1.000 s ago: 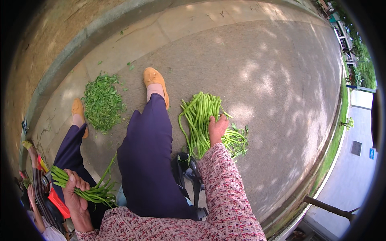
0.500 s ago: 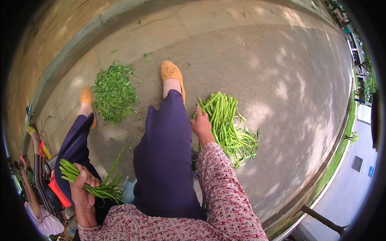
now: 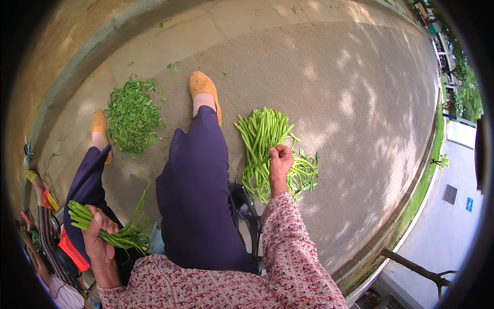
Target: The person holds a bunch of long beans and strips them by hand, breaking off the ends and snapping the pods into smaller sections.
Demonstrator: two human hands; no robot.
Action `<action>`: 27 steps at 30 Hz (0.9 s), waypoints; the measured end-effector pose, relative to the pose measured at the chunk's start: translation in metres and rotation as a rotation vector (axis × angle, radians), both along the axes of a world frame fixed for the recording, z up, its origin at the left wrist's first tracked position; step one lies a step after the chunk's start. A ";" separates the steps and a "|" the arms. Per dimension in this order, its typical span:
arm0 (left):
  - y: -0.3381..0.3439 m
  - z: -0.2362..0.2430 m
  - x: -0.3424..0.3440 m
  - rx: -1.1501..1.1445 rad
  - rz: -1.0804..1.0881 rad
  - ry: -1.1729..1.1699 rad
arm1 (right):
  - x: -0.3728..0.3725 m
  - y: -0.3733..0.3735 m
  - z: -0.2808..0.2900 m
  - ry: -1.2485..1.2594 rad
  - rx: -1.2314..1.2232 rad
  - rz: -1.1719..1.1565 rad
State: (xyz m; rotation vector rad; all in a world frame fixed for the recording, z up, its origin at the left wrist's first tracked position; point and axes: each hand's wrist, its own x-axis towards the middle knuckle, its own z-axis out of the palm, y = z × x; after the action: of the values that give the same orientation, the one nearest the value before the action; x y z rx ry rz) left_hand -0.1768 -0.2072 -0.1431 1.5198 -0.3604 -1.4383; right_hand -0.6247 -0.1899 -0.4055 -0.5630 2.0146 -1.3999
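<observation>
The left hand [image 3: 98, 239] grips a bunch [image 3: 110, 229] of green stems beside the left knee. The right hand [image 3: 280, 162] pinches one stem from the pile [image 3: 260, 139] lying on the pavement [image 3: 360, 129] right of the right leg.

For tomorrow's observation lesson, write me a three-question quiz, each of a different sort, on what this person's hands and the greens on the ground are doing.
1. True or false: the left hand holds a bunch of green stems.
2. Multiple choice: the right hand is at
A. the heap of loose leaves
B. the pile of long green stems on the pavement
C. the orange shoe
3. Fill in: the heap of loose leaves lies between the person's two ____.

Key: 1 true; 2 B; 3 feet.
</observation>
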 end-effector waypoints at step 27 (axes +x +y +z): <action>0.007 0.003 -0.003 0.000 -0.006 -0.036 | -0.049 0.007 0.014 0.565 0.830 0.301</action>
State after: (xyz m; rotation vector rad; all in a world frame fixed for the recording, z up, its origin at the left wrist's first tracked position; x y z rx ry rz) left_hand -0.1798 -0.2005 -0.1401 1.5471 -0.3872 -1.4168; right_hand -0.6738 -0.1827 -0.3917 -0.8701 2.5471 -0.1515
